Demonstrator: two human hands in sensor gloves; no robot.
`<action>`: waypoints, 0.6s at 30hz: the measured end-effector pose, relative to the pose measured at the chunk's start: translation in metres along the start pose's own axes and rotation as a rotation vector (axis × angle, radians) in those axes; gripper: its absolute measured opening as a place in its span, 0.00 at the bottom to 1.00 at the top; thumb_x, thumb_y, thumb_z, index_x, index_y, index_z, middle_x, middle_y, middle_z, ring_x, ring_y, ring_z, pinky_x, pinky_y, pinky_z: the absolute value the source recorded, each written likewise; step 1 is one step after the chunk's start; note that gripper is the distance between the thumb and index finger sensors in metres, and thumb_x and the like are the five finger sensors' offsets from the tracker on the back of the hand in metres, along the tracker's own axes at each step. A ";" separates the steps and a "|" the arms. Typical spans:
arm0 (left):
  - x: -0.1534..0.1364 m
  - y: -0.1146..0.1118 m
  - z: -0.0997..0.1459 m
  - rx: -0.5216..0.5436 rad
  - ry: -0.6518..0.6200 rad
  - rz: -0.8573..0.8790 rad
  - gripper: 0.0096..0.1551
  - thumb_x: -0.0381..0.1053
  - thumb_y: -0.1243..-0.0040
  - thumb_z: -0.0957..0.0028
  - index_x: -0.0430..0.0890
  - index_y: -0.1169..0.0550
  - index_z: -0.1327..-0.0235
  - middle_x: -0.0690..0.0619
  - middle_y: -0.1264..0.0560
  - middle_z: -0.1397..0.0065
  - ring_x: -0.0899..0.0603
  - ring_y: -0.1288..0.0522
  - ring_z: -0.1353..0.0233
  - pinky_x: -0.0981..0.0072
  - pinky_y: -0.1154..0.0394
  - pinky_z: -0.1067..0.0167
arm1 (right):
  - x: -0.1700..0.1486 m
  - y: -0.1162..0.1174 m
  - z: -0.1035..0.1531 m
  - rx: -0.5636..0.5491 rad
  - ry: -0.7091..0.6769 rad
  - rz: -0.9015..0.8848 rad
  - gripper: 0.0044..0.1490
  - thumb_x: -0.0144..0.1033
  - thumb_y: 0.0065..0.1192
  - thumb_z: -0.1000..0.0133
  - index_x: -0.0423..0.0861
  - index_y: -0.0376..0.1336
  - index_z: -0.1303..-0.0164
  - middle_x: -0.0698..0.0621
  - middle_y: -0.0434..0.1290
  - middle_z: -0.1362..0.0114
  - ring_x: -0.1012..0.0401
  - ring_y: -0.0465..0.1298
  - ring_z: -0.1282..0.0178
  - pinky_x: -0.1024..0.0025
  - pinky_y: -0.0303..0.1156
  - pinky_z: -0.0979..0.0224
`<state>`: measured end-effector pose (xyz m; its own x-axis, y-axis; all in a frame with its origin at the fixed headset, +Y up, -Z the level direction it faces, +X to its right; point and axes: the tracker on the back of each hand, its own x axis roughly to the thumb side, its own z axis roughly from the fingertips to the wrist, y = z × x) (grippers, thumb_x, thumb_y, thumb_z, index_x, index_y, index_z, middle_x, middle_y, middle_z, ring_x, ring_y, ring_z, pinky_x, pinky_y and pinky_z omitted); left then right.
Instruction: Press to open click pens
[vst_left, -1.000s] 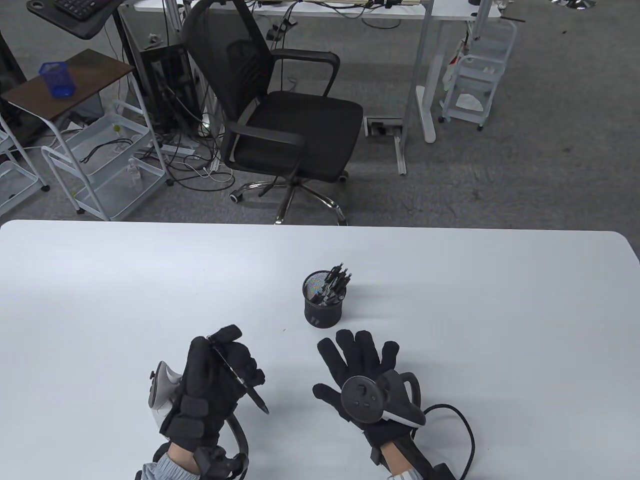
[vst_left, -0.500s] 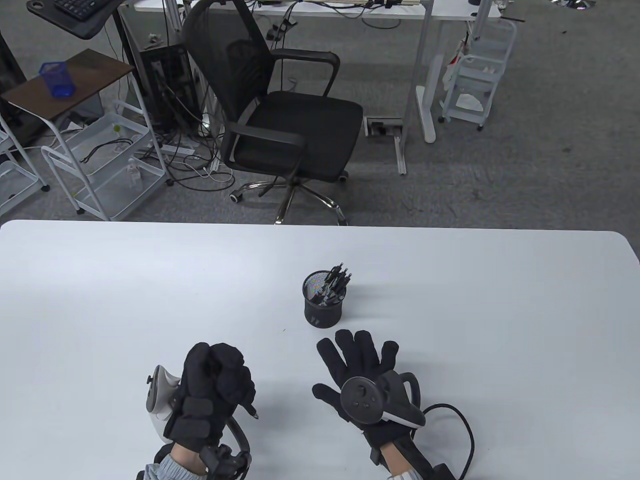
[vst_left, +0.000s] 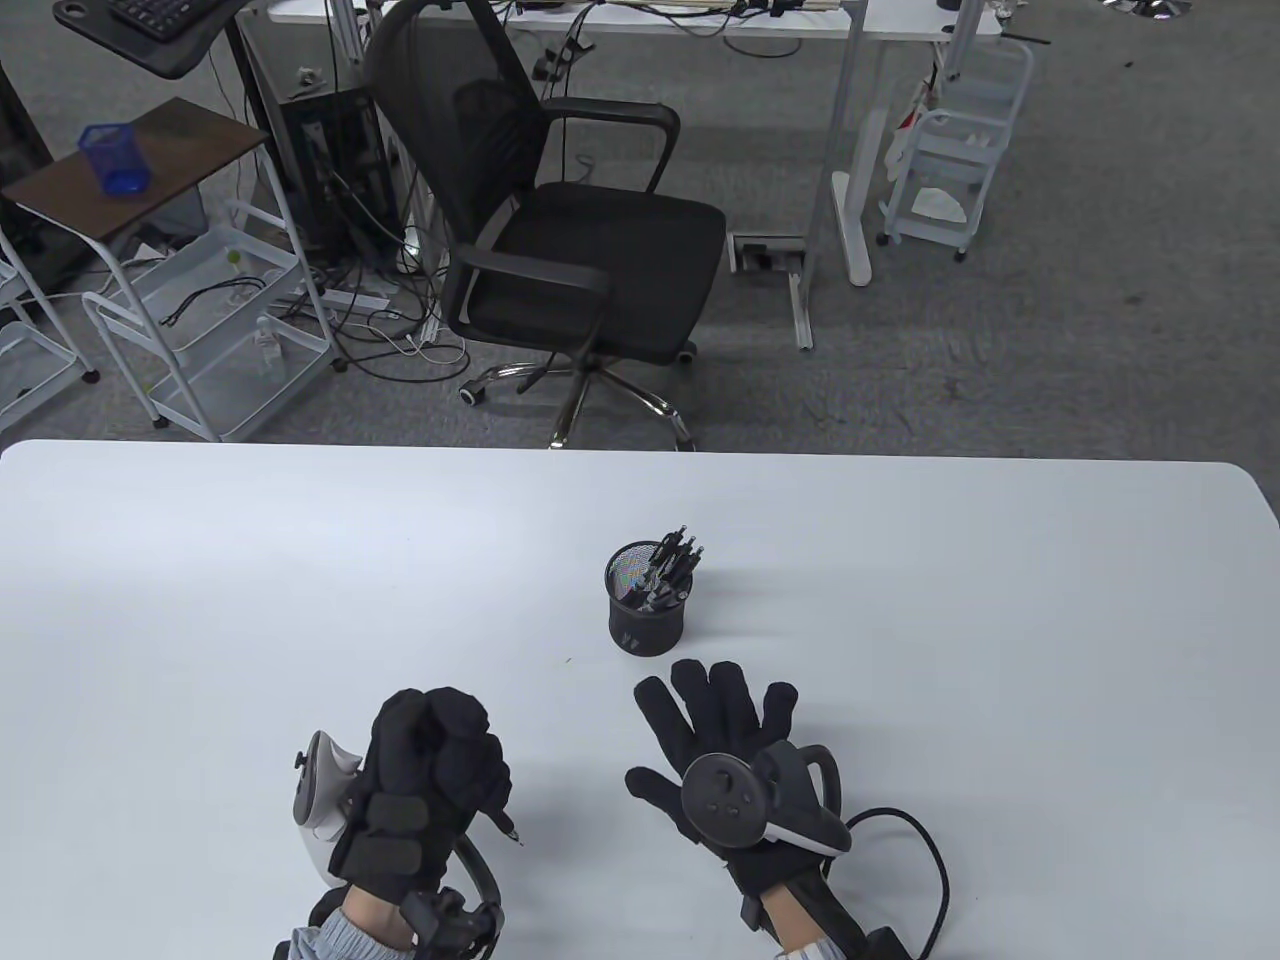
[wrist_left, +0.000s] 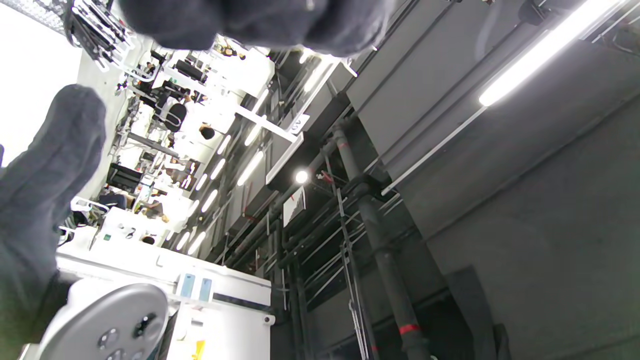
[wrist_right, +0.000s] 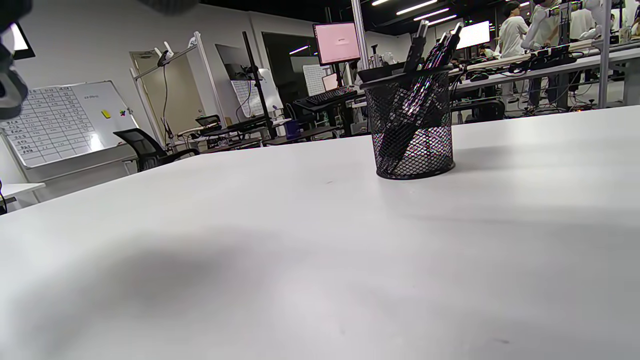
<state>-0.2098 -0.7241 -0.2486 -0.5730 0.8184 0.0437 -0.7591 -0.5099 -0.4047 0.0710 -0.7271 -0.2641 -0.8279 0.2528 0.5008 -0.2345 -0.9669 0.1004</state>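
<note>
mesh of the pen cup (wrist_right: 414, 125) shows clearly only in the right wrist view, where dark click pens (wrist_right: 430, 50) lean inside it toward one side and poke above the rim; the table view shows the same cup (vst_left: 646, 600) standing upright on the white bench (vst_left: 300, 560), with both hands nearer the viewer than the cup. left wrist view points up at ceiling lights and pipes, with only dark gloved fingers (wrist_left: 45, 170) at its edges and no pen visible. left hand (vst_left: 425, 780), near the cup and to its left, is curled into a tight fist around one pen (vst_left: 507, 826), of which only the tip end pokes out below the fist, pointing down toward the bench; whether the tip touches the surface cannot be told. right hand (vst_left: 725, 745), just on the near side of the cup, lies flat on the bench with fingers spread wide, holding nothing. count: one cup, one pen in the fist, at least four pens in the cup, exact number unclear.
</note>
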 end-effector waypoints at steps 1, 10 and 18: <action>0.000 0.000 0.000 -0.001 0.000 0.003 0.36 0.67 0.77 0.29 0.46 0.26 0.39 0.64 0.22 0.60 0.55 0.22 0.59 0.65 0.18 0.54 | 0.000 0.000 0.000 0.000 0.000 0.000 0.49 0.57 0.42 0.31 0.45 0.36 0.06 0.30 0.35 0.07 0.27 0.37 0.13 0.17 0.25 0.31; 0.000 0.001 0.000 0.015 0.005 0.021 0.36 0.68 0.78 0.29 0.46 0.27 0.38 0.64 0.22 0.59 0.55 0.22 0.59 0.64 0.18 0.53 | 0.001 -0.001 0.000 0.002 0.000 0.002 0.49 0.57 0.42 0.31 0.45 0.36 0.06 0.30 0.35 0.07 0.26 0.37 0.13 0.17 0.25 0.31; 0.000 0.001 0.000 0.018 0.011 0.028 0.37 0.69 0.78 0.28 0.46 0.27 0.37 0.63 0.22 0.58 0.55 0.22 0.58 0.64 0.18 0.52 | 0.001 -0.001 0.001 0.006 -0.001 0.005 0.49 0.57 0.42 0.31 0.45 0.36 0.06 0.30 0.35 0.07 0.26 0.37 0.13 0.17 0.25 0.30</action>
<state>-0.2103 -0.7247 -0.2488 -0.5909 0.8064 0.0229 -0.7484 -0.5373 -0.3889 0.0705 -0.7255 -0.2630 -0.8285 0.2479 0.5022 -0.2271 -0.9684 0.1033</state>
